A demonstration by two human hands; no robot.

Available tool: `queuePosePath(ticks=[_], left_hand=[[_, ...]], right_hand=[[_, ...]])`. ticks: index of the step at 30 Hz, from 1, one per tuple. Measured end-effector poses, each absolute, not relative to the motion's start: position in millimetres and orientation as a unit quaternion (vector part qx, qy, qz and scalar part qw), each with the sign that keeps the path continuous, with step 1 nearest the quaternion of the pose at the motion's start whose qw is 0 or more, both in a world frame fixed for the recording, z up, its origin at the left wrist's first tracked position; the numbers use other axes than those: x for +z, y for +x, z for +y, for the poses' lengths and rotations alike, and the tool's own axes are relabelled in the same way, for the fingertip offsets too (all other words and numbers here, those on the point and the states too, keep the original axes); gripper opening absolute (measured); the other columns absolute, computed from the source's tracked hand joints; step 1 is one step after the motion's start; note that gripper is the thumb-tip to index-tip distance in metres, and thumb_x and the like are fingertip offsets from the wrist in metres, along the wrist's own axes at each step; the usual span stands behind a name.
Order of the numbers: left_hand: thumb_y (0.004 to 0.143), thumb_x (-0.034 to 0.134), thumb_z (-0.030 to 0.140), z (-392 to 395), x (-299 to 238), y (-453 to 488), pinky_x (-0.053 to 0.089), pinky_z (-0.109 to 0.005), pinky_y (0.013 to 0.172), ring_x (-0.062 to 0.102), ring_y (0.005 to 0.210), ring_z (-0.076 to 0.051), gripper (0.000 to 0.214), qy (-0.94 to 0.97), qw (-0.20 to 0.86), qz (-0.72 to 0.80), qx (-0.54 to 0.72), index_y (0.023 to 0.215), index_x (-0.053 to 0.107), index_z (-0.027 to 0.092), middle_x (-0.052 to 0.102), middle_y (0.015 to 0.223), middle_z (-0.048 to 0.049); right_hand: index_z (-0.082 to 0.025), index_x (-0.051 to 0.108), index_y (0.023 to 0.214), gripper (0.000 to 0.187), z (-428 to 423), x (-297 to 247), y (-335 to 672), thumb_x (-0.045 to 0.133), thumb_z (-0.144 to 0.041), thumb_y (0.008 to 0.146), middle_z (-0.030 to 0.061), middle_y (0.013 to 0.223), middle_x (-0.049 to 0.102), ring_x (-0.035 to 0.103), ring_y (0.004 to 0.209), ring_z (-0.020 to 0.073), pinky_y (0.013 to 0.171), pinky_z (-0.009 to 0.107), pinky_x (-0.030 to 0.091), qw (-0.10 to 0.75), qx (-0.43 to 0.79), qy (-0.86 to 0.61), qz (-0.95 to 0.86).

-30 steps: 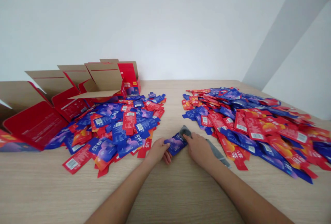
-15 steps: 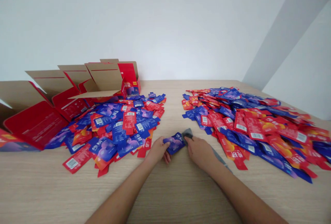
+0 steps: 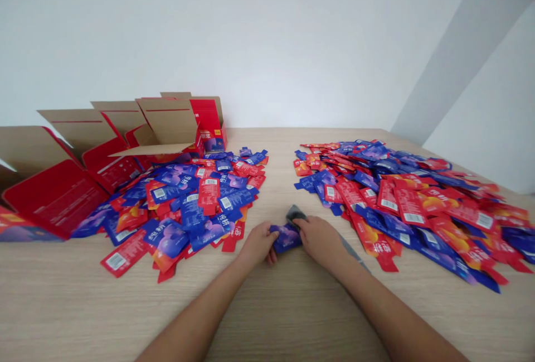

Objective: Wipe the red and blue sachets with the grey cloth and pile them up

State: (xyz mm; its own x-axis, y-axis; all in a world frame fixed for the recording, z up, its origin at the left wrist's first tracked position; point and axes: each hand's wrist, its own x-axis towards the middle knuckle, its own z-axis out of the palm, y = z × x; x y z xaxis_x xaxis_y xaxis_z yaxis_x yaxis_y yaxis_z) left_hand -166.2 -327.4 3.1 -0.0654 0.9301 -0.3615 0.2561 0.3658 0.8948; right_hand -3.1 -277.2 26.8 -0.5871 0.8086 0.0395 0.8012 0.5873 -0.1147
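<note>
My left hand [image 3: 257,244] is closed on the left end of a small blue-and-purple printed carton [image 3: 286,239], held just above the table in front of me. Closed fingers of my right hand [image 3: 321,240] pinch a dark grey, flat, soft-looking piece [image 3: 295,213] at the carton's right end. Whether the piece is inside the carton's end or only over it, I cannot tell. A grey strip [image 3: 354,254] shows beyond my right wrist, partly hidden by the forearm; I cannot see whether it joins the piece.
To the left lies a heap of red and blue small cartons [image 3: 209,192]. A larger heap of flat-looking cartons [image 3: 407,197] spreads over the right side. Several open red cardboard boxes [image 3: 54,197] with raised brown flaps stand at the left. A white wall [image 3: 267,44] rises behind the table [image 3: 280,167].
My right hand has shifted slightly left, bringing the grey piece over the right end of the carton. My left hand keeps its hold on the carton.
</note>
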Motion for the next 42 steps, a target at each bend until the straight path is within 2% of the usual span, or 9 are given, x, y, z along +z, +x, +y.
queuePosePath(ticks=[9, 13, 19, 22, 24, 30, 33, 37, 42], left_hand=[[0.084, 0.037, 0.021, -323.8, 0.6, -167.3, 0.036, -0.016, 0.032, 0.052, 0.031, -0.012, 0.008, 0.415, 0.5, 0.657, 0.382, 0.084, 0.044, 0.018, 0.051, 0.039, 0.0067], [0.085, 0.039, 0.023, -323.4, 0.3, -167.3, 0.034, -0.016, 0.03, 0.048, 0.028, -0.011, 0.006, 0.385, 0.507, 0.65, 0.415, 0.087, 0.041, 0.018, 0.048, 0.037, 0.0087], [0.082, 0.048, 0.033, -322.1, 13.9, -196.8, 0.041, -0.019, 0.037, 0.053, 0.036, -0.011, 0.015, 0.31, 0.383, 0.568, 0.659, 0.086, 0.042, 0.019, 0.054, 0.046, 0.0069], [0.082, 0.048, 0.041, -322.1, 29.4, -217.5, 0.047, -0.019, 0.049, 0.06, 0.051, -0.01, 0.022, 0.252, 0.275, 0.514, 0.772, 0.085, 0.043, 0.019, 0.063, 0.064, 0.002], [0.084, 0.043, 0.047, -320.8, 35.0, -222.8, 0.049, -0.021, 0.055, 0.063, 0.061, -0.01, 0.028, 0.238, 0.279, 0.506, 0.781, 0.088, 0.045, 0.019, 0.065, 0.078, -0.0022], [0.086, 0.042, 0.039, -282.6, 24.2, -192.6, 0.051, -0.024, 0.058, 0.066, 0.069, -0.014, 0.03, 0.397, 0.395, 0.608, 0.563, 0.104, 0.047, 0.015, 0.065, 0.097, -0.0102], [0.088, 0.04, 0.032, -238.4, 21.5, -167.3, 0.051, -0.03, 0.076, 0.064, 0.091, -0.017, 0.031, 0.586, 0.295, 0.654, 0.375, 0.111, 0.05, 0.013, 0.063, 0.108, -0.0126], [0.085, 0.046, 0.026, -179.0, 18.0, -136.5, 0.035, -0.034, 0.102, 0.046, 0.12, -0.02, 0.035, 0.689, 0.204, 0.648, 0.252, 0.117, 0.052, 0.014, 0.052, 0.128, -0.0127], [0.086, 0.041, 0.021, -149.4, 3.5, -118.1, 0.022, -0.045, 0.107, 0.031, 0.131, -0.025, 0.044, 0.739, 0.133, 0.646, 0.139, 0.128, 0.043, 0.008, 0.037, 0.14, -0.0171]], right_hand=[[-0.018, 0.047, 0.129, 0.044, -314.5, 23.2, -15.3, 0.034, -0.017, 0.087, 0.0115, 0.106, 0.06, 0.055, 0.095, 0.0209, 0.083, 0.03, 0.039, 0.078, 0.073, -0.355, -0.929], [-0.015, 0.051, 0.125, 0.042, -299.5, 25.2, -12.4, 0.033, -0.014, 0.087, 0.0134, 0.102, 0.063, 0.058, 0.091, 0.0225, 0.078, 0.031, 0.041, 0.025, 0.05, -0.445, -0.894], [-0.017, 0.054, 0.123, 0.04, -276.8, 21.5, 9.2, 0.032, -0.019, 0.089, 0.0119, 0.1, 0.064, 0.059, 0.091, 0.0216, 0.077, 0.031, 0.04, 0.051, 0.056, -0.482, -0.873], [-0.017, 0.054, 0.122, 0.038, -282.0, 21.7, 8.4, 0.034, -0.021, 0.089, 0.0109, 0.099, 0.063, 0.057, 0.092, 0.0211, 0.079, 0.031, 0.04, 0.074, 0.073, -0.471, -0.876], [-0.016, 0.052, 0.123, 0.038, -286.2, 23.4, 6.8, 0.036, -0.023, 0.089, 0.0114, 0.1, 0.061, 0.055, 0.094, 0.0213, 0.081, 0.031, 0.04, 0.094, 0.082, -0.462, -0.878], [-0.023, 0.052, 0.124, 0.04, -293.6, 22.8, 5.7, 0.045, -0.021, 0.084, 0.0079, 0.13, 0.046, 0.04, 0.114, 0.0231, 0.094, 0.035, 0.035, 0.156, 0.095, -0.382, -0.906], [-0.022, 0.054, 0.122, 0.043, -292.4, 19.1, 5.0, 0.04, -0.013, 0.083, 0.0054, 0.134, 0.045, 0.04, 0.114, 0.0226, 0.093, 0.036, 0.035, 0.125, 0.104, -0.352, -0.922], [-0.022, 0.055, 0.121, 0.044, -287.0, 18.0, 5.5, 0.038, -0.01, 0.082, 0.0056, 0.128, 0.051, 0.042, 0.111, 0.0208, 0.092, 0.033, 0.037, 0.115, 0.121, -0.346, -0.923], [-0.023, 0.058, 0.117, 0.043, -282.2, 19.3, 8.0, 0.038, -0.009, 0.082, 0.0049, 0.116, 0.057, 0.045, 0.104, 0.019, 0.089, 0.03, 0.039, 0.135, 0.141, -0.338, -0.921]])
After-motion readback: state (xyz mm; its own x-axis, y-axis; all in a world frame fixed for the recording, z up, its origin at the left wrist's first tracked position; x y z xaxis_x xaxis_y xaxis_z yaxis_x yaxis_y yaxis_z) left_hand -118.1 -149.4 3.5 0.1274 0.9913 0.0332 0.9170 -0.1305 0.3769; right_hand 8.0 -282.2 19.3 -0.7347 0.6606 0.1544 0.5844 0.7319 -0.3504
